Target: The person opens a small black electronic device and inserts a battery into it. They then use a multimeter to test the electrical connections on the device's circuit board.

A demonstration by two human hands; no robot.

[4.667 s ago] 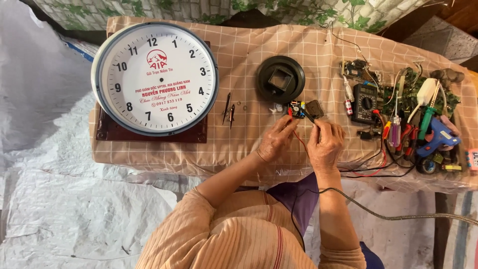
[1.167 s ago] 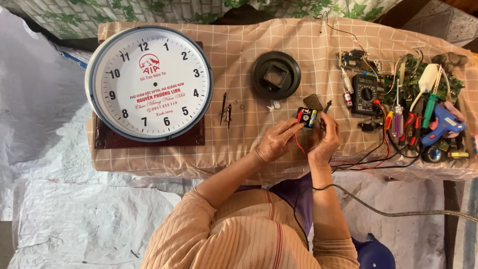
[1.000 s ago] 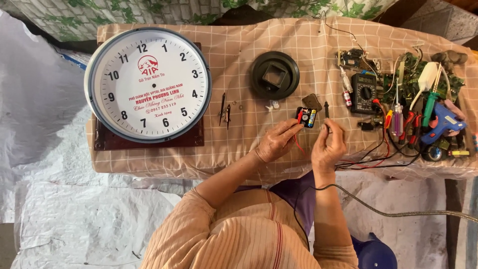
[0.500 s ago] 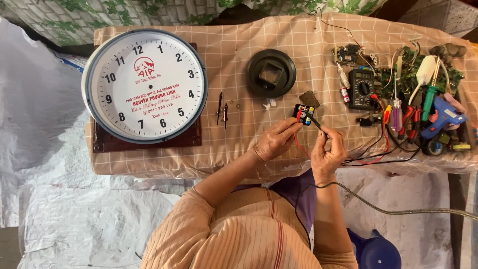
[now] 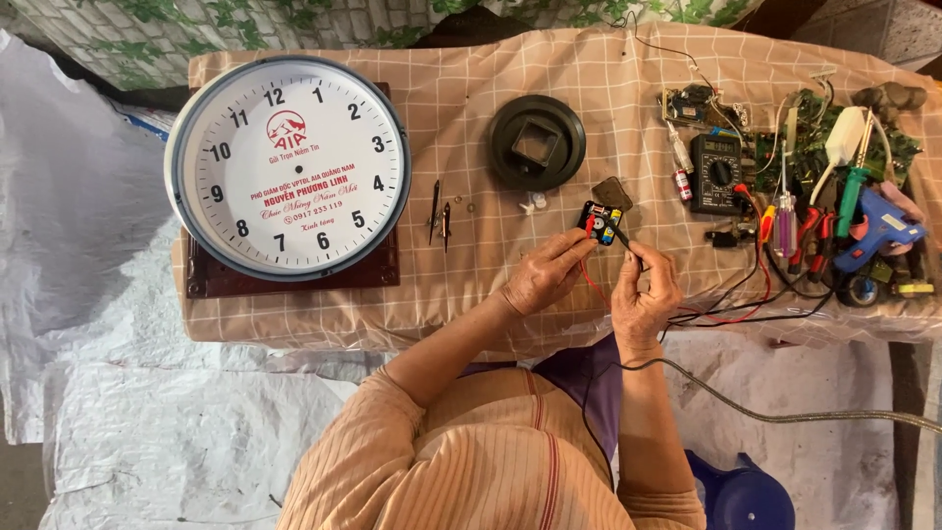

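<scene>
A small black clock movement (image 5: 600,222) with red, yellow and blue parts is held just above the checked cloth of the table (image 5: 471,285), between the two hands and just below a small brown square piece (image 5: 612,192). The left hand (image 5: 546,276) is closed on it, its fingers (image 5: 577,242) pinching the lower left edge, a red wire trailing down from there. The right hand (image 5: 643,299) is closed around a thin black probe (image 5: 624,238); the probe's long axis is seen to run diagonally, its tip pointing up and to the left onto the movement's face. A grey cable (image 5: 785,417) is led off from below the right hand to the right. A round white wall clock (image 5: 287,167) is laid face up at the left end of the table, two loose black clock hands (image 5: 439,211) just beside it. A black round cover (image 5: 537,143) is seen above the movement, a black multimeter (image 5: 716,174) and a blue glue gun (image 5: 878,229) well to the right
</scene>
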